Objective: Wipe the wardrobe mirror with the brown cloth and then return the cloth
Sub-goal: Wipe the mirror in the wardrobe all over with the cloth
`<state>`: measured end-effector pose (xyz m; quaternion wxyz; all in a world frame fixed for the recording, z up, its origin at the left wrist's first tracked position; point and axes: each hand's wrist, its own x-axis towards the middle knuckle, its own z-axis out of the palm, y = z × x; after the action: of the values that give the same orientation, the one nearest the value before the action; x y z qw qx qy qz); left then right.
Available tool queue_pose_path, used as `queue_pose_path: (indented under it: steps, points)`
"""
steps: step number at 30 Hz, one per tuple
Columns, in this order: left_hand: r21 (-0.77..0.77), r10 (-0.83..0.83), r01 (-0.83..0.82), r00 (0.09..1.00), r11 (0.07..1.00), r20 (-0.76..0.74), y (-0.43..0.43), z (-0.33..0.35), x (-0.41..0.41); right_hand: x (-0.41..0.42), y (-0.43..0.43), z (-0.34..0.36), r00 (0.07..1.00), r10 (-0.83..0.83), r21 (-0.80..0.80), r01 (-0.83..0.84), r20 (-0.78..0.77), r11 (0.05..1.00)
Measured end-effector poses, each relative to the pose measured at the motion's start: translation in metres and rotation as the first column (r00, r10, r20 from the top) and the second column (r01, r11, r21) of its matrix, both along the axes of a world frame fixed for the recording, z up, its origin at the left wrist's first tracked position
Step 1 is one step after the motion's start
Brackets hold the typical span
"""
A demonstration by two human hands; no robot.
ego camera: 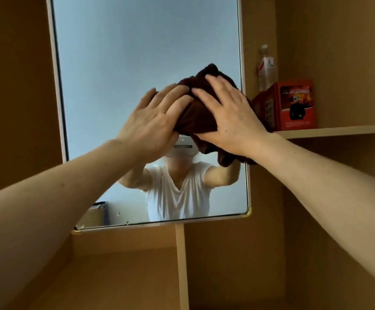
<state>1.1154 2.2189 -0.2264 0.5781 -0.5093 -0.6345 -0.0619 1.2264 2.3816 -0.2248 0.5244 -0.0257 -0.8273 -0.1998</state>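
Head view: locate cloth [201, 115] bunched right of frame centre, long axis roughly vertical, pressed against mirror [137, 63] close to its right edge. Note left hand [153, 121] and right hand [229, 117] laid side by side on it, fingers extended, pressing rather than clenching. Treat right hand as nearer the mirror edge. Expect open glass toward upper left and lower centre of frame; sweep there. Avoid rightward travel: shelf [338, 130] with box [293, 104] and bottle [267, 68] just beside that edge. Judged mid-wipe; return of cloth not yet done.
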Motion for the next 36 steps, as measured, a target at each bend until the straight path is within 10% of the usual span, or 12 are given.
queue_pose_path:
  steps: [13, 19, 36]
  points:
    - [-0.224, 0.05, -0.042, 0.998, 0.974, 0.031, -0.046, -0.169, -0.008, -0.009, -0.029, -0.175, 0.978, 0.068, 0.037, -0.077, 0.199, 0.996]
    - [-0.184, 0.016, -0.026, 0.998, 0.983, -0.053, -0.037, -0.13, -0.01, 0.0, -0.008, -0.12, 0.972, 0.028, 0.237, -0.085, 0.235, 0.968]
    - [-0.271, -0.096, 0.074, 0.993, 0.96, -0.07, -0.007, -0.141, -0.003, 0.004, -0.009, -0.191, 1.0, 0.011, -0.148, -0.012, -0.004, 0.989]
